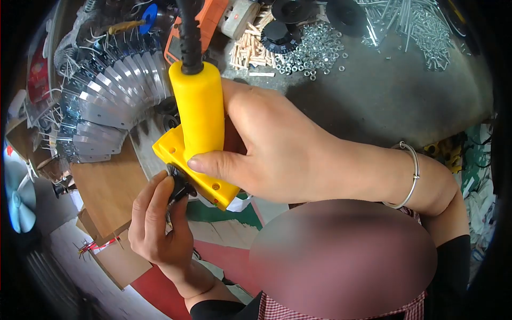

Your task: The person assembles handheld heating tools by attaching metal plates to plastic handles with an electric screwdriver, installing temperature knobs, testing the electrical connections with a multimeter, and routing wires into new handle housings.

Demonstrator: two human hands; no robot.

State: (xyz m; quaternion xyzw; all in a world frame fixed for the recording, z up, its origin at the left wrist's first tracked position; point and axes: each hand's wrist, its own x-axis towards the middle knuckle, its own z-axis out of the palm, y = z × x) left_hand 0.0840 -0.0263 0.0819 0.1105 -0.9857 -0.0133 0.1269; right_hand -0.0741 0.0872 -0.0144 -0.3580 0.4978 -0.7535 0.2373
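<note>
My right hand [272,138] is wrapped round the yellow handle [200,106] of a boxy yellow housing, its thumb lying across the front. A black ribbed cable sleeve [190,37] comes out of the handle's top end. The wider yellow base [216,184] is tilted and has round screw holes. Against the base's lower side, the fingers of my left hand [160,218] pinch a black knob [180,188]. Those fingertips partly cover the knob, and I cannot tell how firmly it sits on the housing.
On the grey worktable [362,101] lie metal nuts [320,48], wooden dowel-like pieces [248,48], a black dial knob [279,36] and long screws [426,37]. Clear-wrapped metal parts with wires [117,90] fan out at left, above a brown board [109,186]. A blue fan [20,197] stands far left.
</note>
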